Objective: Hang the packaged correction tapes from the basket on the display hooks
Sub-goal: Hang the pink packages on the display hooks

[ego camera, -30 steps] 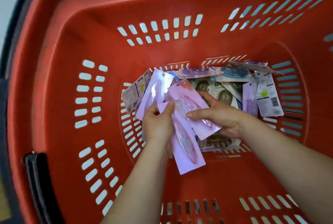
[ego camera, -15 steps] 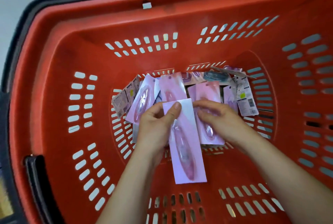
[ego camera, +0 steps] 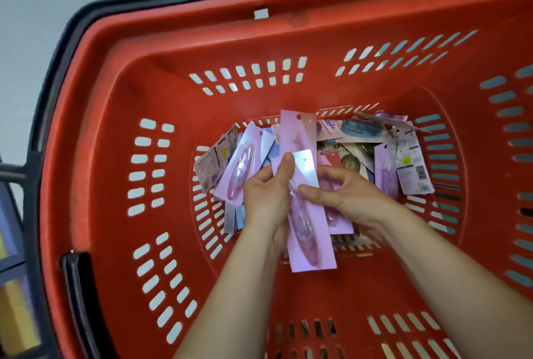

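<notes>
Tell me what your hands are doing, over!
Left hand grips pink correction tape packs. Right hand pinches the front pack. Both down in the red basket, nothing blocking.

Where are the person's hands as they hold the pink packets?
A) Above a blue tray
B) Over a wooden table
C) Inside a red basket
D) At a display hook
C: the left hand and the right hand both grip pink packets down inside the red basket.

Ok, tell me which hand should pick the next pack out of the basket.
Right, probably. The left hand grips the gathered pink packs, thumb across their tops, so it is occupied. The right hand only pinches the stack's edge and sits beside loose packs on the basket floor.
</notes>
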Demonstrator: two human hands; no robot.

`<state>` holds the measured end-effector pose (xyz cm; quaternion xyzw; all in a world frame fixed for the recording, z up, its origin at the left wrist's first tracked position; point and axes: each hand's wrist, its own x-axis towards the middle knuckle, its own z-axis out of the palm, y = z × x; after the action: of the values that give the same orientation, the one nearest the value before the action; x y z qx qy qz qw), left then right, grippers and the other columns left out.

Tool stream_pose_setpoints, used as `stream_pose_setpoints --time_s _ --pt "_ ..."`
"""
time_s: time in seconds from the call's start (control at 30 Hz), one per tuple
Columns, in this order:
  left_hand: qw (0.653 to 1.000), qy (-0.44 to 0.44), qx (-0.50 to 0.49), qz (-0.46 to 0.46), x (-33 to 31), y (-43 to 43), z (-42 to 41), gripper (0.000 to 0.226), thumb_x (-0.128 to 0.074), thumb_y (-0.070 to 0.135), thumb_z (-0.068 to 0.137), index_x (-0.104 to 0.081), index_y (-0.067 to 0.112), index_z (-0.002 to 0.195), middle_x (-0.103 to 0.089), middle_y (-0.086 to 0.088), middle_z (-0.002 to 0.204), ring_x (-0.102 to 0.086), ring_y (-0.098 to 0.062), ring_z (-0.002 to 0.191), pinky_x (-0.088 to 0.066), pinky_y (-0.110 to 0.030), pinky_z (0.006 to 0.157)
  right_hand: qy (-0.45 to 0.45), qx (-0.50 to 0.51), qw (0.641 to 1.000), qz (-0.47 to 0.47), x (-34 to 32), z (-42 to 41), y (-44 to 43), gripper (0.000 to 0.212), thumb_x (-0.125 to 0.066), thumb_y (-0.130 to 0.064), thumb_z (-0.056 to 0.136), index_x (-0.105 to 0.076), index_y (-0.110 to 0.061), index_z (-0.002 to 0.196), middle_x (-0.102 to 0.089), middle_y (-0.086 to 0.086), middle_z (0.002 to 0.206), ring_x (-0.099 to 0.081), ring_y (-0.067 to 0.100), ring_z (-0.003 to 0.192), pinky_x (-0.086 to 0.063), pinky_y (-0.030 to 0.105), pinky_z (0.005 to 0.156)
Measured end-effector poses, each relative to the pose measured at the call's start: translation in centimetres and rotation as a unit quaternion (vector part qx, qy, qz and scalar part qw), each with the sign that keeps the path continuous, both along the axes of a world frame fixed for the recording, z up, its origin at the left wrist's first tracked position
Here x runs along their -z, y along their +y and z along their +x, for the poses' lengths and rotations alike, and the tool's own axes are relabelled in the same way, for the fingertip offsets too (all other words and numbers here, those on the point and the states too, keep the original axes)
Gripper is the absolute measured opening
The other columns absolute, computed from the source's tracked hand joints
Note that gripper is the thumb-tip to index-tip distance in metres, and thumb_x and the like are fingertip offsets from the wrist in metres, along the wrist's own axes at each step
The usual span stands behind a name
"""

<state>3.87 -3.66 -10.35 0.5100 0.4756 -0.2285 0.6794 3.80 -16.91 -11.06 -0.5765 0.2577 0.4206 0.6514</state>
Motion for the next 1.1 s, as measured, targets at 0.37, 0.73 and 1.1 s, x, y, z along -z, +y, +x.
stream_pose_setpoints --time_s 0.37,0.73,1.1 --pt "0.809 -0.023 0.406 0.424 4.2 3.9 2.2 0.04 -0.048 0.027 0.097 -0.051 0.004 0.129 -0.057 -0.023 0.126 -0.056 -0.043 0.112 -0.045 -0.047 0.09 -0.02 0.035 0.988 -0.146 2.1 0.3 -1.1 0.018 -0.072 -0.014 0.089 -0.068 0.004 0.086 -0.049 0.003 0.049 -0.033 0.011 0.031 -0.027 0.018 0.037" --pt "0.731 -0.075 0.479 0.48 4.2 3.3 1.6 0.025 -0.064 0.039 0.084 -0.055 0.017 0.076 -0.059 -0.011 0.091 -0.059 -0.036 0.091 -0.035 -0.033 0.067 -0.083 0.045 0.97 -0.224 2.1 -0.8 -4.1 0.021 -0.074 -0.018 0.088 -0.066 -0.008 0.071 -0.051 0.006 0.06 -0.039 0.02 0.047 -0.027 0.017 0.039" --pt "0.478 -0.164 0.738 0.446 8.4 0.7 -0.3 0.054 -0.062 0.034 0.09 -0.03 0.026 0.133 -0.046 -0.011 0.13 -0.041 -0.034 0.119 -0.036 -0.046 0.092 -0.145 0.009 0.957 -0.252 0.2 -1.8 -8.0 0.012 -0.073 -0.011 0.087 -0.073 -0.016 0.076 -0.068 -0.023 0.064 -0.058 -0.006 0.054 -0.039 0.008 0.053"
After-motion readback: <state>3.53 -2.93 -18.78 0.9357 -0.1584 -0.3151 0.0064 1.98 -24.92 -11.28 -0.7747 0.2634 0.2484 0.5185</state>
